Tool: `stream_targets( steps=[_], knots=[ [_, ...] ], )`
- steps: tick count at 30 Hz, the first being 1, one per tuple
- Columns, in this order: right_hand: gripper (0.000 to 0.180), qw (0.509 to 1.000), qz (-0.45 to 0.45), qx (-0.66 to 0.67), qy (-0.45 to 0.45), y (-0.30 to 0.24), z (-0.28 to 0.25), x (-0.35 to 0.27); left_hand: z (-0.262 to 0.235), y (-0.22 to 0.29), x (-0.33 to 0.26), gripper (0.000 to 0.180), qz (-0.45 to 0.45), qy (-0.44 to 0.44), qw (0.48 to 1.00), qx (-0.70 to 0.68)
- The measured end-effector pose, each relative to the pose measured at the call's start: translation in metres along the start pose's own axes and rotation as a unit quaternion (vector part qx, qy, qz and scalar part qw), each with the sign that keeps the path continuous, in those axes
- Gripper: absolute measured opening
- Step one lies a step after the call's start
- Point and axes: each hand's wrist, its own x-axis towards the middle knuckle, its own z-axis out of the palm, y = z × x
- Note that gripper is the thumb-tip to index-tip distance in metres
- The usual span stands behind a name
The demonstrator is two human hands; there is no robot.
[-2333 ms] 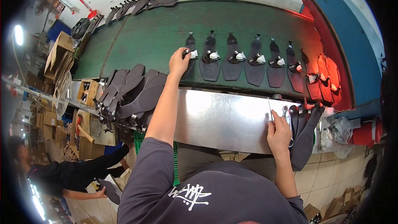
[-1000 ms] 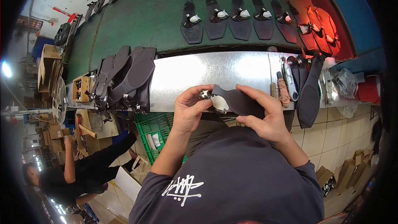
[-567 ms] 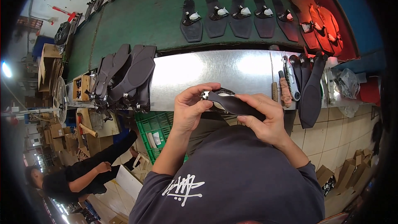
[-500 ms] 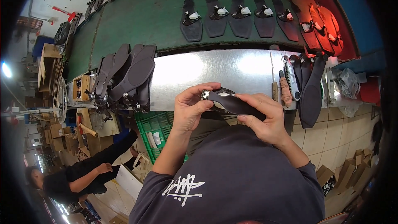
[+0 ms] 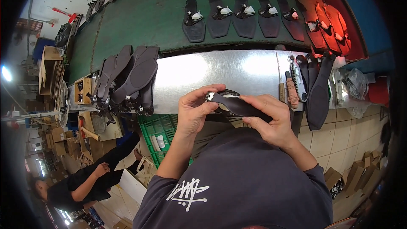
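Note:
Between my two hands is a dark sandal (image 5: 237,104), held over the front edge of a shiny metal worktop (image 5: 186,74). My left hand (image 5: 196,108) pinches its left end, where a bright metal fitting shows by the thumb and fingers. Thumb and fingers of my right hand (image 5: 269,116) close round the other end of the sole. Pale material shows between the sole and the strap, and part of the sandal is hidden by my fingers.
Stacked dark sandals (image 5: 142,70) lie left on the worktop. Right are a cloth-wrapped tool (image 5: 292,91), a cutter (image 5: 300,87) and more soles (image 5: 321,97). A row of sandals (image 5: 244,19) lies on the green conveyor belt (image 5: 148,17). A green crate (image 5: 159,135) stands below; a co-worker (image 5: 80,182) is left.
My hands and the sandal stay almost still. The sandals on the belt have shifted slightly left in view, and the co-worker's arm and body have moved a little.

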Motion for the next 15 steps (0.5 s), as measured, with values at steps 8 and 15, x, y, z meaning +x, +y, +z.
stream_targets(
  steps=[8, 15],
  knots=[
    [0.045, 0.997, -0.029, -0.065, -0.002, -0.0043, -0.0022, 0.0018, -0.0045, -0.0023, -0.0011, 0.036, -0.010, -0.005, 1.000, 0.006],
    [0.045, 0.993, -0.050, -0.103, -0.003, -0.0063, -0.0044, 0.0015, -0.0050, -0.0041, -0.0011, 0.038, 0.001, -0.014, 0.999, 0.041]
  ],
)
